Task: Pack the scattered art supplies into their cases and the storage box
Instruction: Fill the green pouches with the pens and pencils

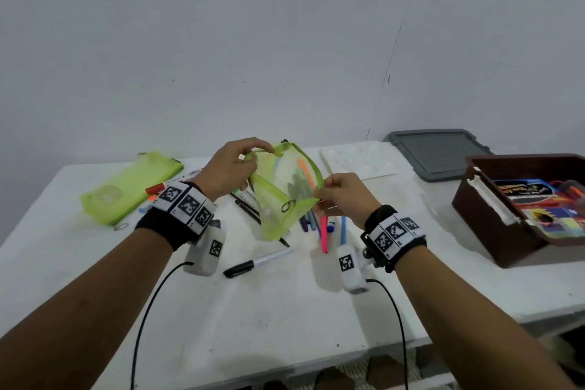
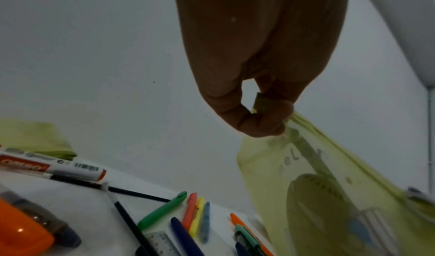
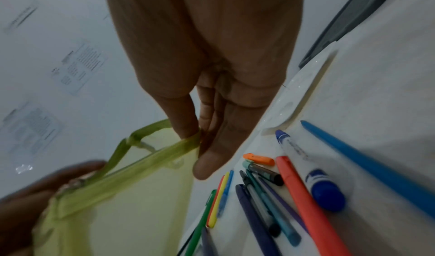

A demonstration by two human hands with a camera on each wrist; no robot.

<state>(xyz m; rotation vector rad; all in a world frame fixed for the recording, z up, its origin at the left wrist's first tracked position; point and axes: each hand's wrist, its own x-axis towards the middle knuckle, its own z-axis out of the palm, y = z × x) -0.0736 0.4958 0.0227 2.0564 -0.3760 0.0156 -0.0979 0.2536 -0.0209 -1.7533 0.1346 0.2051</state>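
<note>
Both hands hold the green mesh pouch (image 1: 286, 190) above the table (image 1: 253, 310): left hand (image 1: 226, 168) pinches one lip, right hand (image 1: 343, 196) the other. Keep the mouth taut and wide before feeding in loose pens (image 3: 270, 204). Only the left wrist view shows a dark shape already inside; only the head view shows the storage box (image 1: 493, 231).
</note>
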